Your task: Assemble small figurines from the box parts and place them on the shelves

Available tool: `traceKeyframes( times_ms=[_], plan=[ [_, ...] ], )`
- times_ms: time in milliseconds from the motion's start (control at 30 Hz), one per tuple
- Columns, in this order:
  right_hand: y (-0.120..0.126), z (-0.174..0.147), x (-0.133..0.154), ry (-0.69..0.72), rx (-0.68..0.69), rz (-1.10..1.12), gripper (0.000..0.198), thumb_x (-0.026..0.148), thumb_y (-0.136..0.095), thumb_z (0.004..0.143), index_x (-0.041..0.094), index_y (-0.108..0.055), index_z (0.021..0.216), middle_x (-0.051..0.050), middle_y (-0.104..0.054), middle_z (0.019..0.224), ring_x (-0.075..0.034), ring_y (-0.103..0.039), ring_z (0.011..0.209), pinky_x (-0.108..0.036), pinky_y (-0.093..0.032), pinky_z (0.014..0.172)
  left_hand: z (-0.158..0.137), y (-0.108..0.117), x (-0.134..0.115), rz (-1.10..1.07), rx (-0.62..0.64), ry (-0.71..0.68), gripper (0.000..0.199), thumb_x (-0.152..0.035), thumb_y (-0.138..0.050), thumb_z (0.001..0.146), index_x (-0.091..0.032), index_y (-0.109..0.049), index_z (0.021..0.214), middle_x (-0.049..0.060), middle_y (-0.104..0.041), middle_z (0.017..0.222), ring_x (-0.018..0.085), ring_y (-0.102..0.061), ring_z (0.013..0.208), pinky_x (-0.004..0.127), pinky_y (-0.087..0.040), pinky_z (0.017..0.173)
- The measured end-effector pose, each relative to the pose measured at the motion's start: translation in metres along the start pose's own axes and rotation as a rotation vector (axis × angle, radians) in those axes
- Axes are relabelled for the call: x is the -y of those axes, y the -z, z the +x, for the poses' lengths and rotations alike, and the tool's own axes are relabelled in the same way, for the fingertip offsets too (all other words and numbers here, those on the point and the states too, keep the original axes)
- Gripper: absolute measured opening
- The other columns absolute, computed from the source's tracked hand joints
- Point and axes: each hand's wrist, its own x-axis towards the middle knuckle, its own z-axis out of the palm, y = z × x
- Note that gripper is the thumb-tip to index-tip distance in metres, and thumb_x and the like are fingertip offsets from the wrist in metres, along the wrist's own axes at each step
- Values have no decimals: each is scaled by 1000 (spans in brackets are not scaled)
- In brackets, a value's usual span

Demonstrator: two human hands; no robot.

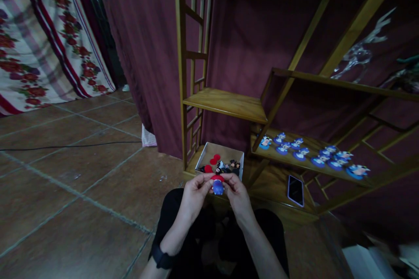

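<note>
Between my two hands, just in front of a shallow box, is a small figurine (218, 187) with a blue-purple part towards me and a red disc-like part behind it. My left hand (197, 189) pinches it from the left side. From the right, my right hand (236, 192) pinches the same figurine. Inside the cardboard box (203, 152) lie red discs (214, 159) and several small dark figurines (229, 166). My fingertips cover part of the held piece, so its exact shape is hard to make out.
Several blue-based figurines (301, 153) stand on a wooden shelf (314, 172) to the right. A phone (295, 191) lies on the lower board. A bare wooden shelf (229, 103) juts out above the box. Clear glass-like ornament (356, 56) stands higher up. A cable (81, 145) crosses the tiled floor.
</note>
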Motion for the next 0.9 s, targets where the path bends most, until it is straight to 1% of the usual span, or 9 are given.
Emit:
traceKeyframes(
  times_ms=[100, 167, 233, 333, 400, 533, 700, 800, 900],
  plan=[
    [-4, 3, -13, -193, -61, 200, 16, 25, -64, 69, 20, -63, 84, -2, -67, 82, -14, -59, 69, -24, -48, 60, 8, 3, 15, -159, 9, 181, 21, -19, -68, 66, -12, -68, 86, 4, -68, 69, 8, -55, 51, 18, -45, 50],
    [-4, 4, -21, -312, -93, 322, 17, 22, -64, 65, 19, -63, 82, -1, -66, 74, -11, -58, 60, -20, -46, 52, 10, 6, 23, -264, 16, 301, 19, -16, -68, 65, -10, -67, 84, 4, -66, 65, 7, -54, 48, 16, -45, 49],
    [-4, 6, -26, -376, -98, 382, 20, 20, -65, 62, 19, -62, 82, 0, -66, 68, -10, -58, 56, -19, -45, 48, 11, 8, 28, -353, 20, 387, 16, -12, -67, 66, -10, -66, 82, 3, -65, 63, 6, -55, 47, 15, -46, 49],
    [-4, 8, -30, -412, -85, 409, 22, 20, -65, 61, 18, -61, 83, 1, -66, 64, -9, -58, 53, -18, -46, 47, 12, 11, 31, -453, 14, 463, 15, -7, -65, 67, -10, -65, 82, 3, -65, 62, 6, -56, 47, 16, -49, 51],
    [-4, 10, -31, -419, -96, 414, 22, 19, -65, 60, 18, -61, 81, 1, -66, 63, -9, -57, 51, -18, -46, 47, 12, 12, 32, -480, -11, 485, 15, -6, -63, 68, -10, -64, 83, 4, -65, 62, 6, -57, 47, 17, -51, 52],
    [-8, 12, -32, -409, -135, 378, 20, 19, -65, 59, 17, -59, 77, 1, -65, 61, -9, -57, 50, -18, -46, 45, 14, 11, 32, -455, -55, 490, 14, -5, -62, 69, -10, -62, 82, 4, -66, 63, 8, -59, 48, 17, -52, 52],
    [-12, 13, -33, -366, -157, 403, 18, 18, -64, 59, 18, -58, 75, 2, -65, 61, -9, -56, 50, -18, -44, 44, 18, 11, 37, -457, -26, 474, 15, -5, -62, 69, -10, -61, 83, 5, -66, 61, 8, -59, 46, 18, -52, 49],
    [-14, 14, -34, -390, -189, 403, 19, 18, -65, 58, 18, -59, 76, 2, -64, 58, -9, -55, 48, -19, -43, 43, 20, 12, 43, -515, -31, 481, 12, -5, -61, 70, -9, -60, 81, 4, -65, 60, 9, -59, 48, 18, -52, 49],
    [-12, 16, -38, -432, -195, 401, 22, 20, -66, 58, 18, -61, 80, 1, -65, 59, -9, -55, 48, -19, -43, 44, 21, 15, 48, -595, -61, 509, 10, -4, -59, 73, -9, -60, 81, 5, -65, 63, 9, -61, 52, 19, -53, 54]
  ],
)
